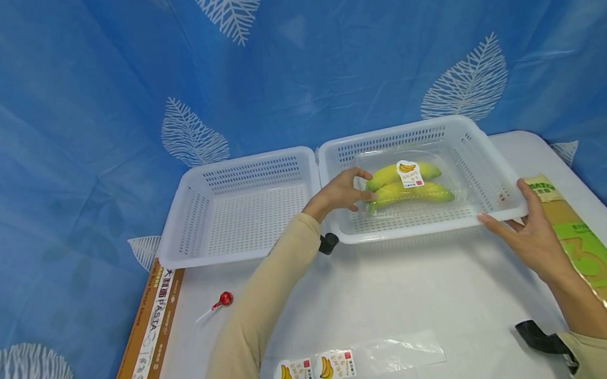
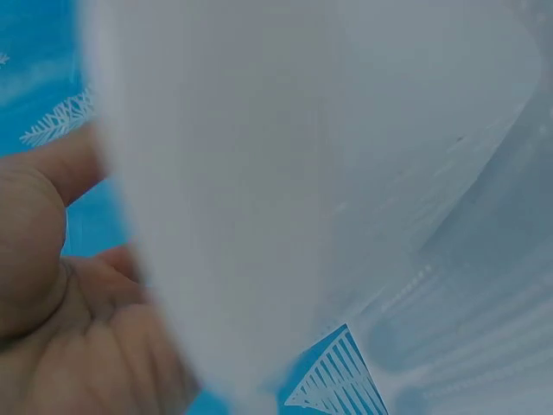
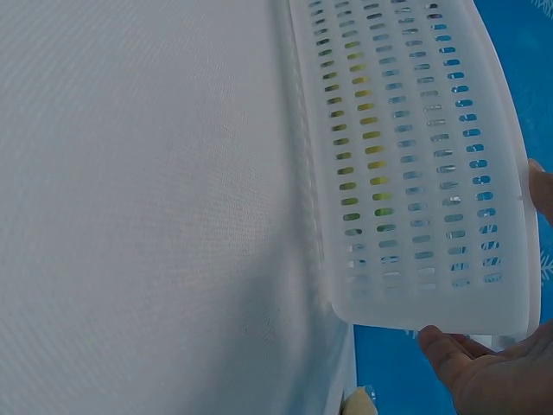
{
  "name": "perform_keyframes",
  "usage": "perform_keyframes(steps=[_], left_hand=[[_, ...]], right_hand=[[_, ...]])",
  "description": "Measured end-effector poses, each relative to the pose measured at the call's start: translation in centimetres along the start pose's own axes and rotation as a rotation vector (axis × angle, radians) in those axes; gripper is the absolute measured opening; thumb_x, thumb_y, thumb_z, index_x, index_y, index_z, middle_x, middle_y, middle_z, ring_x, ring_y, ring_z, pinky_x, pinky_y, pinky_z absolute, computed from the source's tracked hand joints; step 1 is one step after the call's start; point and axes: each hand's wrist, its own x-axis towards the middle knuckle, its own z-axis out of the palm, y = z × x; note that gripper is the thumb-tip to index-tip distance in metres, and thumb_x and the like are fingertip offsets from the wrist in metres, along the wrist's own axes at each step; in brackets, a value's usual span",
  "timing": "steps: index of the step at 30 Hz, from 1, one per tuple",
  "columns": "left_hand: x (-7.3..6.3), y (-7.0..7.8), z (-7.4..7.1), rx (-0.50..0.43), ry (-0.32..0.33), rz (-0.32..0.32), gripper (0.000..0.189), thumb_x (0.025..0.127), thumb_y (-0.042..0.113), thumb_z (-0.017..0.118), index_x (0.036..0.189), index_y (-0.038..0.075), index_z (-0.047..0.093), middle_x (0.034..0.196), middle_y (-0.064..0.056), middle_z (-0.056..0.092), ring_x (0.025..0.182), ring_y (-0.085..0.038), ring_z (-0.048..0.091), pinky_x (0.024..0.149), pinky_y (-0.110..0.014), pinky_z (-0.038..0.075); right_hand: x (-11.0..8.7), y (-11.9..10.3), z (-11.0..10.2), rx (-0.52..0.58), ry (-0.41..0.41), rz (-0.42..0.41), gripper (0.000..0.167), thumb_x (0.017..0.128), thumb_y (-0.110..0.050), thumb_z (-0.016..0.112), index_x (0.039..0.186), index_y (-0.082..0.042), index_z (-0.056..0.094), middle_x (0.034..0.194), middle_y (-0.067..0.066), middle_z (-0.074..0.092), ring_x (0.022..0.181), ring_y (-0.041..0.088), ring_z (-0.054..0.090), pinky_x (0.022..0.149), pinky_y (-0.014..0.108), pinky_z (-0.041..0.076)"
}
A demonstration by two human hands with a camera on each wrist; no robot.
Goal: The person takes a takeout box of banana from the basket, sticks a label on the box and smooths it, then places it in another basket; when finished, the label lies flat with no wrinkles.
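Note:
A clear plastic box [image 1: 457,181] with two yellow-green bananas [image 1: 410,193] and a round-topped banana sticker [image 1: 410,175] lies in the right white basket [image 1: 421,229]. My left hand [image 1: 339,192] reaches over that basket's left side, its fingers spread at the box's left end. In the left wrist view, a blurred white plastic shape partly hides the left hand [image 2: 95,346]. With my right hand [image 1: 538,242] I grip the basket's front right corner, one digit at the front rim and others at the right side. Banana yellow shows through the basket's slots in the right wrist view.
A second white basket [image 1: 255,214] stands left of it. A red lollipop [image 1: 226,299], a strip of banana stickers [image 1: 314,371] and a brown pasta box [image 1: 148,338] lie in front. At the right is a green-and-brown package [image 1: 594,253]. Blue curtain [image 1: 327,66] hangs behind.

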Motion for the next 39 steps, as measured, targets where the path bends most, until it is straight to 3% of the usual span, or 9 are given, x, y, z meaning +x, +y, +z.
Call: perform_keyframes(steps=[6,11,13,17,23,26,34,38,39], left_hand=[[0.1,-0.1,-0.1,-0.001,-0.027,0.013,0.053,0.093,0.018,0.069,0.14,0.01,0.047,0.159,-0.007,0.026,0.116,-0.029,0.06,0.083,-0.033,0.057],[0.1,-0.2,-0.3,0.022,-0.03,0.04,0.051,0.093,0.02,0.068,0.139,0.01,0.048,0.164,-0.004,0.017,0.117,-0.028,0.06,0.089,-0.034,0.055],[0.1,-0.3,-0.4,0.051,-0.022,0.064,0.05,0.094,0.021,0.067,0.139,0.009,0.049,0.164,-0.005,0.017,0.132,-0.027,0.05,0.1,-0.039,0.05],[-0.7,-0.5,-0.7,0.126,-0.003,0.136,0.049,0.095,0.026,0.065,0.139,0.009,0.05,0.162,-0.006,0.024,0.141,-0.028,0.038,0.11,-0.043,0.04],[-4.1,-1.1,-0.9,0.144,0.093,0.27,0.048,0.099,0.03,0.059,0.142,0.012,0.047,0.149,-0.006,0.045,0.14,-0.03,0.041,0.109,-0.038,0.042],[-6.2,-1.7,-0.4,0.115,0.151,0.341,0.049,0.1,0.026,0.058,0.143,0.009,0.045,0.147,-0.008,0.047,0.137,-0.027,0.045,0.104,-0.035,0.047],[-10.0,-2.6,1.6,0.134,0.208,0.467,0.047,0.099,0.023,0.059,0.142,0.007,0.046,0.142,-0.008,0.05,0.13,-0.022,0.049,0.099,-0.03,0.049],[-12.0,-3.0,2.0,0.148,0.265,0.545,0.045,0.098,0.022,0.061,0.139,0.008,0.049,0.138,-0.009,0.053,0.128,-0.022,0.051,0.098,-0.031,0.05],[-12.7,-3.2,2.0,0.144,0.286,0.567,0.044,0.098,0.02,0.061,0.138,0.008,0.051,0.137,-0.009,0.054,0.128,-0.023,0.052,0.098,-0.031,0.051]], right_hand=[[0.1,0.1,0.0,-0.012,-0.008,0.009,0.096,0.094,-0.026,0.067,0.155,-0.041,-0.007,0.161,0.019,0.012,0.142,0.051,0.023,0.105,0.024,0.038],[0.5,0.1,-0.1,-0.001,-0.014,-0.003,0.096,0.094,-0.025,0.066,0.155,-0.041,-0.006,0.161,0.018,0.011,0.142,0.051,0.023,0.1,0.012,0.037],[0.6,0.1,-0.1,0.002,-0.017,-0.005,0.095,0.094,-0.025,0.066,0.155,-0.041,-0.006,0.161,0.019,0.011,0.143,0.051,0.022,0.103,0.016,0.037],[1.1,0.5,-0.1,-0.012,-0.019,0.015,0.096,0.095,-0.029,0.065,0.154,-0.042,-0.008,0.161,0.019,0.011,0.141,0.052,0.024,0.109,0.045,0.036],[1.7,1.4,-0.2,-0.036,-0.007,0.022,0.095,0.095,-0.034,0.064,0.153,-0.043,-0.01,0.161,0.018,0.011,0.141,0.051,0.027,0.108,0.045,0.039],[1.7,1.0,-0.4,-0.019,-0.013,0.016,0.095,0.095,-0.031,0.064,0.154,-0.042,-0.01,0.161,0.021,0.009,0.141,0.053,0.024,0.106,0.061,0.033],[1.7,1.3,-1.1,-0.049,0.0,0.014,0.094,0.096,-0.031,0.062,0.154,-0.041,-0.011,0.161,0.02,0.01,0.143,0.049,0.023,0.111,0.037,0.037],[1.8,1.9,-1.2,-0.047,-0.005,0.005,0.094,0.096,-0.031,0.062,0.154,-0.041,-0.011,0.161,0.02,0.009,0.142,0.051,0.023,0.11,0.046,0.036],[1.8,2.0,-1.2,-0.06,0.0,0.004,0.094,0.096,-0.031,0.063,0.154,-0.041,-0.011,0.161,0.019,0.011,0.142,0.049,0.026,0.109,0.036,0.04]])
